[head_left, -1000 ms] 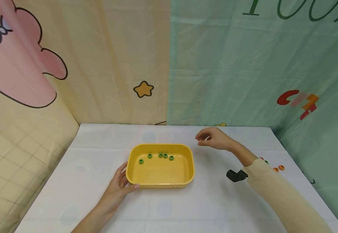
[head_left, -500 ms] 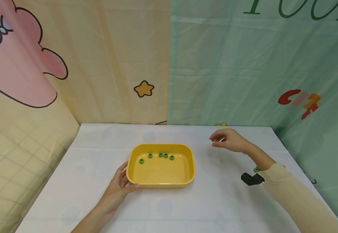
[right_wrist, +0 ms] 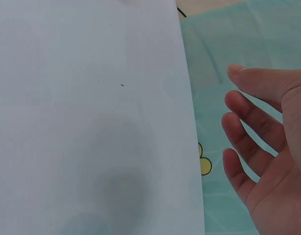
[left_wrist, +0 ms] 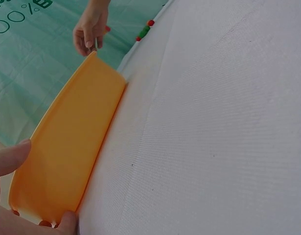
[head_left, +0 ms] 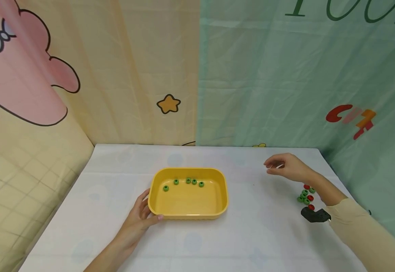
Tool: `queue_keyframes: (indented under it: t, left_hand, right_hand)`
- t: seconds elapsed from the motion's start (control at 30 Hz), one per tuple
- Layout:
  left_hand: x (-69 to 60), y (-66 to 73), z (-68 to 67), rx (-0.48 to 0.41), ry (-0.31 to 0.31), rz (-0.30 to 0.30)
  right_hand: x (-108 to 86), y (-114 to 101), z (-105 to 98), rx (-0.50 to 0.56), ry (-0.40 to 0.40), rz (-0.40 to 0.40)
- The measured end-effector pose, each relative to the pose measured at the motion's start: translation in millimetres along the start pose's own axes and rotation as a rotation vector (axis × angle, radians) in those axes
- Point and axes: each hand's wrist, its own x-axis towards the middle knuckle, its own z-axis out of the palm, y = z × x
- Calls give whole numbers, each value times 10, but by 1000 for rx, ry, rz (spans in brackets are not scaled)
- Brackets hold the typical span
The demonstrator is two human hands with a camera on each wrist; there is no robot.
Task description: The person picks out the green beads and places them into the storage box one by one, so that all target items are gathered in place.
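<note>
1. Yellow tray sits at the centre of the head view, just below mid-height, on a white tablecloth.
2. Five green beads lie in it, strung loosely across its upper half; two of them sit close together near the middle.
3. At lower left, the left hand grasps the tray's left end, thumb on the near rim; the left wrist view shows the thumb at the rim and fingertips near the base.
4. At centre right, the right hand is raised off the cloth, well apart from the tray. Its fingers are loosely bent and released, with a gap to the thumb.
5. Below that wrist, towards the right edge, more green beads and several red beads lie clustered on the cloth, partly hidden by the arm.
6. A black object juts from the cream sleeve at lower right.
7. Across the top hang a beige curtain and a green curtain.
</note>
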Motion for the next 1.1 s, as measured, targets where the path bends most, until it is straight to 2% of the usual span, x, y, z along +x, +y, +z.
queue_keyframes:
  t: [0.43,0.7,0.87,1.1]
  left_hand:
    - [-12,-4,-1,0,-14,9]
    - [-17,19,14,1,-7,7]
    - [-18,21,16,-4,-8,8]
    - [-15,14,10,-10,-19,12]
  right_hand:
    - [-356,289,-244,-66,72,102]
    - [-620,581,-364,-58,139,169]
    - [-744,711,-424,-82,148,236]
    - [-929,866,-438,-49,180,306]
